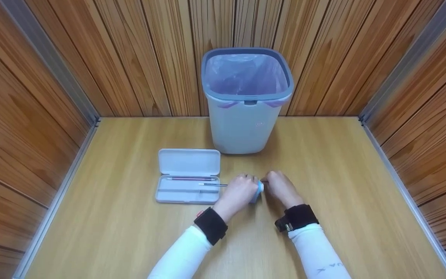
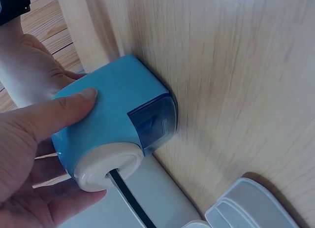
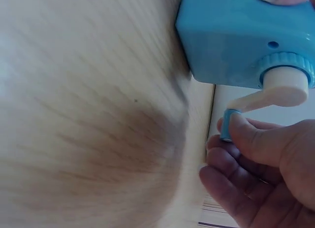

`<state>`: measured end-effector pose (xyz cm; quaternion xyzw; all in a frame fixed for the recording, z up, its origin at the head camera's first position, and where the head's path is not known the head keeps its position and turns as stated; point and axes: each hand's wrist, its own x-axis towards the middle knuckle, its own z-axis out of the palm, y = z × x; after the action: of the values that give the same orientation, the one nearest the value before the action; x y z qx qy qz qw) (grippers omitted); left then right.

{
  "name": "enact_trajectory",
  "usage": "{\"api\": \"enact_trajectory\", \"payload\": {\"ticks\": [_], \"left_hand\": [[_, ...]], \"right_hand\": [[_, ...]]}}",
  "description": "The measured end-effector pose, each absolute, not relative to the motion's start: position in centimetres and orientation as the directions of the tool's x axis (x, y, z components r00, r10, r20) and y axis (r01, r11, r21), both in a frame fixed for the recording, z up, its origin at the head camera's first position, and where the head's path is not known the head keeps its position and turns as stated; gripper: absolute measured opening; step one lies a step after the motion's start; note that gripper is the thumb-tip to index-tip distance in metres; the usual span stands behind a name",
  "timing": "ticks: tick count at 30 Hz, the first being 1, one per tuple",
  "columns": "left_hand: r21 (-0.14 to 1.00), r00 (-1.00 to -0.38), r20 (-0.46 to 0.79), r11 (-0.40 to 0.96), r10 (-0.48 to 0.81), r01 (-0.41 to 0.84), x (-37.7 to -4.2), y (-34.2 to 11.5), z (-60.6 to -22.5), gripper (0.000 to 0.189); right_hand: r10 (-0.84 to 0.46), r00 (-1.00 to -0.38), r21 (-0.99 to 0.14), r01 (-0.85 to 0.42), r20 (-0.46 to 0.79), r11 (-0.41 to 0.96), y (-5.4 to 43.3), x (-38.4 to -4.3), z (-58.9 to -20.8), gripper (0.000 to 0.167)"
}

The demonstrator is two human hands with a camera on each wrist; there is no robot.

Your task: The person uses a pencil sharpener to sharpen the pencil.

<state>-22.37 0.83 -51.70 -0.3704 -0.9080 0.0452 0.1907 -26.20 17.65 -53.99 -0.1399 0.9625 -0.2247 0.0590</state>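
Observation:
My left hand (image 1: pixel 239 192) grips a light-blue crank pencil sharpener (image 2: pixel 115 92), thumb on top and fingers around its side. A dark pencil (image 2: pixel 130 199) sticks out of the hole in its white front ring. In the head view that pencil reaches left over the open grey pencil case (image 1: pixel 189 162). On the sharpener's other end, my right hand (image 1: pixel 282 188) pinches the blue knob (image 3: pixel 227 125) of the white crank arm (image 3: pixel 253 101) between thumb and forefinger. The sharpener's dark see-through shavings drawer (image 2: pixel 156 120) faces the tabletop's side in the left wrist view.
A second pencil (image 1: pixel 191 179) lies in the upper groove of the case. Behind stands a pale trash bin (image 1: pixel 242 128) with a grey rim and plastic liner. Wood-panelled walls (image 1: pixel 122 58) enclose the wooden table (image 1: pixel 110 217) at the back and sides.

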Motion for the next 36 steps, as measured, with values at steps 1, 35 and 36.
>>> {"api": "enact_trajectory", "payload": {"ticks": [1, 35, 36], "left_hand": [[-0.227, -0.656, 0.306, 0.722, 0.690, 0.654, -22.4, 0.8, -51.7, 0.015], [-0.218, -0.750, 0.213, 0.779, 0.626, 0.588, -22.0, 1.5, -51.4, 0.016], [-0.220, -0.753, 0.209, 0.780, 0.624, 0.585, -22.0, 1.5, -51.4, 0.014]], "right_hand": [[-0.307, -0.951, -0.447, -0.257, -0.042, 0.857, 17.7, -26.1, -54.1, 0.027], [-0.381, -0.913, -0.530, -0.253, -0.145, 0.809, 18.6, -20.4, -52.9, 0.009], [-0.387, -0.911, -0.528, -0.261, -0.141, 0.808, 18.6, -20.3, -52.6, 0.011]]}}
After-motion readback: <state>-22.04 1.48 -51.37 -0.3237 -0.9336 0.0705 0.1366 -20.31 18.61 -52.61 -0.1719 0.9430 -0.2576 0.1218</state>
